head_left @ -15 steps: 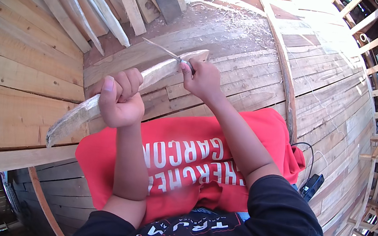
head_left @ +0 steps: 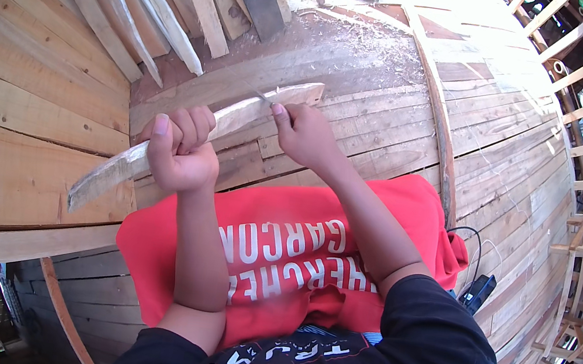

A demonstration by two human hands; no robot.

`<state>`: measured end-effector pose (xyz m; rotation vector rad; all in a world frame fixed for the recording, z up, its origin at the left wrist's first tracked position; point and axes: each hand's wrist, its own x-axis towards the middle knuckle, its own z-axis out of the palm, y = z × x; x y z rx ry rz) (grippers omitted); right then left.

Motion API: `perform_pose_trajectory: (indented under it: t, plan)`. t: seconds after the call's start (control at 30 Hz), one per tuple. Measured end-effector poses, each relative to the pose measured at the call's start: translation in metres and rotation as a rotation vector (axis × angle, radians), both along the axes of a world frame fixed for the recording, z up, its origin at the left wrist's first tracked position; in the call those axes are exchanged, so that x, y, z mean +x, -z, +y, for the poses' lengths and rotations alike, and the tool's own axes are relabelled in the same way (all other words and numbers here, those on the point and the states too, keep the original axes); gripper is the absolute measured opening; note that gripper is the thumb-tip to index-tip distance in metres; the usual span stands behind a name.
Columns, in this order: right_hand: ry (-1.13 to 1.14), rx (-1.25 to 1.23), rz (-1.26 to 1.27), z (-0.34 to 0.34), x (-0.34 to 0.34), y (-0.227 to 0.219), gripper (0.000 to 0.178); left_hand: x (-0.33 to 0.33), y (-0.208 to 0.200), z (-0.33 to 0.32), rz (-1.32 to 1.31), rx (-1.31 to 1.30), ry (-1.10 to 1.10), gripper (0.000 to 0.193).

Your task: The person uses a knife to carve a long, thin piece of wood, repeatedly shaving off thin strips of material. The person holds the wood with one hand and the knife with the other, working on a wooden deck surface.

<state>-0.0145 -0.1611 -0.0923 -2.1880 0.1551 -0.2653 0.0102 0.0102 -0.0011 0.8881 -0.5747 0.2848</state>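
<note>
A long, slightly curved piece of pale wood (head_left: pixel 241 117) slants across the view, from a rough lower-left end to a far end at the upper right. My left hand (head_left: pixel 181 148) is closed around its lower-left half, thumb pointing up. In my right hand (head_left: pixel 305 135) is a knife (head_left: pixel 266 96), its handle mostly hidden by the fingers. Its thin blade points up and left over the wood's upper part and is blurred. Whether the edge touches the wood I cannot tell. Below both forearms a red cloth (head_left: pixel 286 218) with white lettering covers my lap.
Several boards and curved wood strips (head_left: pixel 156 6) lean at the upper left. Wood shavings (head_left: pixel 370 48) litter the plank floor (head_left: pixel 361 110) ahead. A raised wooden strip (head_left: pixel 436 105) crosses that floor. To the right lies a black device (head_left: pixel 479 292) with a cable. A plank wall (head_left: pixel 32 116) stands at left.
The knife hand has moved slightly down and left along the wood, and the blade is now blurred. The wood's lower-left end has risen slightly, with my left hand still around it.
</note>
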Motion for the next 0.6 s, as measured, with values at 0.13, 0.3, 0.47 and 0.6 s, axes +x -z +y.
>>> perform_pose_trajectory:
  t: [0.13, 0.3, 0.47, 0.6]
  plan:
    - [0.039, -0.043, 0.033, -0.009, 0.008, 0.011, 0.049, -0.004, 0.001, -0.002, -0.037, 0.034, 0.044, 0.043]
    - [0.078, -0.064, -0.005, -0.012, 0.016, 0.03, 0.048, 0.0, 0.001, 0.003, 0.002, 0.004, 0.013, 0.043]
    - [0.162, -0.273, -0.103, -0.03, 0.016, 0.033, 0.044, -0.003, 0.0, -0.002, -0.017, 0.03, 0.021, 0.043]
    - [0.224, -0.293, 0.205, -0.059, 0.021, 0.034, 0.045, -0.007, -0.004, -0.008, -0.045, 0.037, 0.037, 0.043]
